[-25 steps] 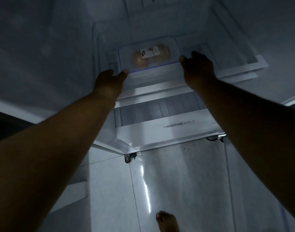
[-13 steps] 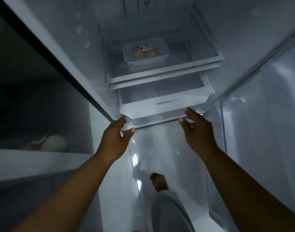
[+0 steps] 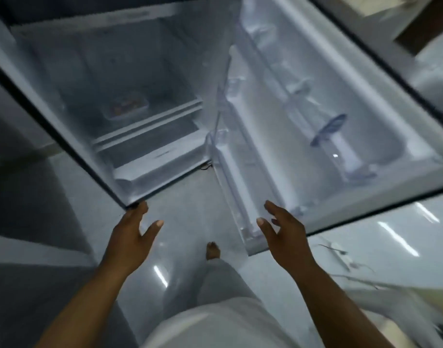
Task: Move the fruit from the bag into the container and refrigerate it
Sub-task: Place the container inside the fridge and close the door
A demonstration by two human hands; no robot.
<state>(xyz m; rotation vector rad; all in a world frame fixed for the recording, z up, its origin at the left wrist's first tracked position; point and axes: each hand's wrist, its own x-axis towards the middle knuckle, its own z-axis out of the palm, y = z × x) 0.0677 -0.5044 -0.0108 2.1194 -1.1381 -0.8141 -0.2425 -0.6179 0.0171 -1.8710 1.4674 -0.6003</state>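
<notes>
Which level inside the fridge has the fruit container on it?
The upper shelf: the lidded container sits on it. The drawer below shows nothing inside.

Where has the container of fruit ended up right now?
The container sits on a shelf inside the open fridge, upper left in the head view, above the bottom drawer; both hands are empty and well clear of it.

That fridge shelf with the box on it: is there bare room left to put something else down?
Yes. The container sits toward the front middle of the shelf. Bare shelf shows to its left up to the fridge wall, behind it toward the back, and a narrower strip on its right. The door bins look empty too. Nowhere looks crowded, though the picture is blurred.
</notes>
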